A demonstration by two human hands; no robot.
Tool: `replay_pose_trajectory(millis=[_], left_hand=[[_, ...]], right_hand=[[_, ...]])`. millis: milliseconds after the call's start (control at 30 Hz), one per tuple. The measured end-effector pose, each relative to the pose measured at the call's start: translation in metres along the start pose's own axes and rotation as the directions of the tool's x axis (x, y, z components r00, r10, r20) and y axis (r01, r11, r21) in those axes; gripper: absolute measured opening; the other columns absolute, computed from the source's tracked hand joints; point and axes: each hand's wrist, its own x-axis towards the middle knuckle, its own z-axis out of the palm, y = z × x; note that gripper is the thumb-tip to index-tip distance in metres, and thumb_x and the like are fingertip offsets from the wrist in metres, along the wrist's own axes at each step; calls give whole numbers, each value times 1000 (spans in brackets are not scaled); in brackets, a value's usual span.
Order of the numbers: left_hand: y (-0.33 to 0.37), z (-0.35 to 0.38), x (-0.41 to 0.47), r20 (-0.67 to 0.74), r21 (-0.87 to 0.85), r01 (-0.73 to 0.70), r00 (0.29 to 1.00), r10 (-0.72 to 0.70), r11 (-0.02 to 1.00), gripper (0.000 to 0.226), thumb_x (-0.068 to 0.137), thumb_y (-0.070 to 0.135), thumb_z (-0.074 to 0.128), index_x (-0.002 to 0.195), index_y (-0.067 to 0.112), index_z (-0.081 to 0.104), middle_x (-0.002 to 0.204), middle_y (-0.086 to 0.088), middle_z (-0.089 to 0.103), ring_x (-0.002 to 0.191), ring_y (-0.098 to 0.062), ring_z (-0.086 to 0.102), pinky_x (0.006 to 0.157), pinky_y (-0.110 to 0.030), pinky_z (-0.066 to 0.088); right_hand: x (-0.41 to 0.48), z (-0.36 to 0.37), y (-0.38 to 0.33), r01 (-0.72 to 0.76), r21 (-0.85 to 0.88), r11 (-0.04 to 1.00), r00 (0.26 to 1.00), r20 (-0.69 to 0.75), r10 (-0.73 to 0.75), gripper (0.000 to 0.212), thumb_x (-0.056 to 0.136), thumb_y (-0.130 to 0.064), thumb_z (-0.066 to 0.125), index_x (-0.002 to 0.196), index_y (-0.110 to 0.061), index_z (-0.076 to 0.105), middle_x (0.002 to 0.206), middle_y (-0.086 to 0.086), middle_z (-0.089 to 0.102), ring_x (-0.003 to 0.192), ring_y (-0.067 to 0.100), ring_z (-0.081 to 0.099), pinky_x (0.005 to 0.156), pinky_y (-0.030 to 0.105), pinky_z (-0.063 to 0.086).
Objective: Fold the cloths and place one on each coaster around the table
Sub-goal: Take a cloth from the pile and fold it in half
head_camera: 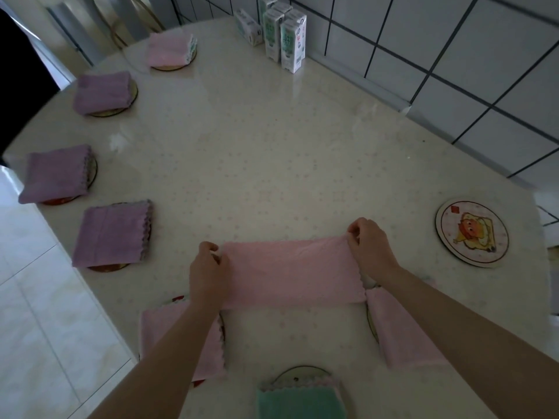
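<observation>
A pink cloth [292, 272] lies folded into a long strip on the table, near the front edge. My left hand [208, 272] pinches its left end and my right hand [370, 246] pinches its right end. A round coaster [472, 232] with a cartoon picture lies bare at the right. Folded cloths sit on coasters around the rim: purple ones [113, 232], [56, 173], [102, 92], a pink one [169, 49] at the back, pink ones [193, 343], [402, 331] under my forearms, and a green one [301, 403] at the bottom.
Several milk cartons [287, 40] stand at the back of the table beside the tiled wall [453, 55]. The table edge [99, 300] curves along the left above a pale tiled floor. A chair back shows at the top left.
</observation>
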Motion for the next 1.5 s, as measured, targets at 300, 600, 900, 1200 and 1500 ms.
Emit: replay_pose_trajectory(millis=[300, 600, 900, 1200, 1500], left_hand=[[-21, 32, -94, 362, 335, -746, 666, 652, 576, 55, 86, 34, 43, 139, 18, 47, 146, -5, 44, 135, -30, 39, 105, -47, 31], [-51, 32, -98, 509, 436, -745, 667, 545, 504, 65, 83, 40, 44, 146, 27, 34, 155, -1, 29, 141, -29, 21, 110, -46, 11], [-69, 28, -116, 425, 470, -665, 747, 511, 581, 68, 81, 40, 42, 141, 7, 39, 148, -18, 37, 137, -34, 28, 109, -44, 18], [-61, 24, -112, 457, 460, -672, 739, 494, 580, 59, 88, 50, 34, 143, 30, 40, 148, -22, 35, 135, -38, 27, 97, -52, 43], [-38, 28, -107, 514, 427, -775, 632, 580, 466, 65, 76, 45, 40, 132, 16, 53, 143, -12, 47, 132, -37, 38, 102, -49, 26]], right_hand=[[-90, 39, -6, 579, -348, 737, 797, 49, -603, 35, 75, -14, 47, 105, -16, 63, 109, 4, 63, 98, 25, 58, 80, 33, 50], [-122, 33, 28, 648, -421, 634, 752, 223, -620, 55, 74, -6, 37, 123, -12, 62, 124, 9, 62, 113, 28, 58, 89, 38, 53], [-127, 29, 31, 603, -549, 579, 752, 150, -642, 49, 75, -5, 35, 109, -5, 70, 109, 12, 69, 99, 28, 65, 79, 38, 56], [-116, 27, 13, 544, -580, 606, 822, 226, -522, 45, 52, -2, 73, 89, -13, 50, 83, 8, 56, 69, 26, 52, 52, 35, 46], [-177, 12, -15, 590, -418, 691, 804, 222, -552, 35, 41, -16, 76, 71, -22, 61, 75, -3, 55, 63, 14, 54, 52, 28, 48]])
